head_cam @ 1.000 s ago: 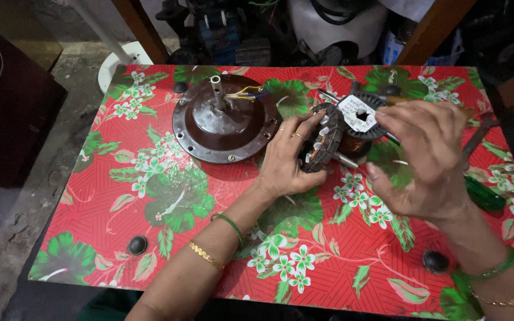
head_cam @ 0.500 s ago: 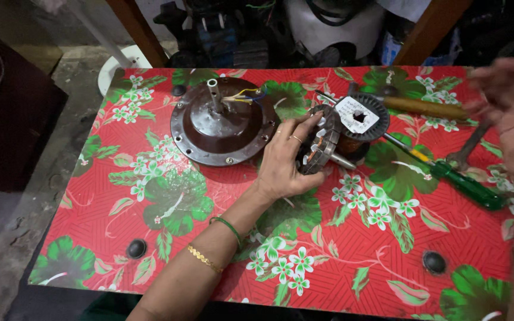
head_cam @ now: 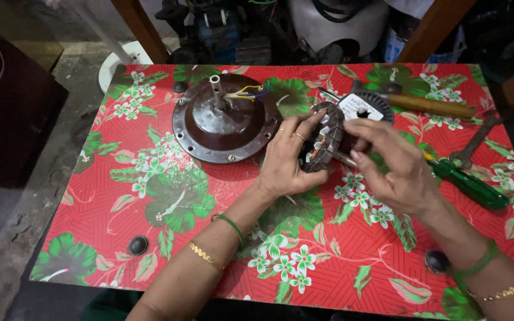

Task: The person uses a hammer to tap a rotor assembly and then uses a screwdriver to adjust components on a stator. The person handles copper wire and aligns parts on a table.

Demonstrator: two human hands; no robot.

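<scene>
While the head cam looks straight down, a desk covered w/ a red cloth printed in green leaves & white flowers fills most of the frame.

Centre frame: the left hand has its grip closed round a wound motor stator, a dark ring w/ copper coils, held on edge, tilted; fingers curl over its top rim, thumb hidden behind. The right hand comes in from lower right, fingers half bent, fingertips touching the stator's right side & a thin metal shaft sticking out below it; can't tell if that grip actually pinches anything. Both wrists wear green & gold bangles.

Just left of the stator, upper centre: a round brown motor cover lies flat, short spindle up, coloured wires trailing off its top.

Behind the hands, upper right: a second round part w/ a white label, partly hidden.

Right side: a wooden-handled hammer, a green-handled screwdriver, a dark metal tool near it.

Two black round knobs sit on the cloth, lower left & lower right.
</scene>
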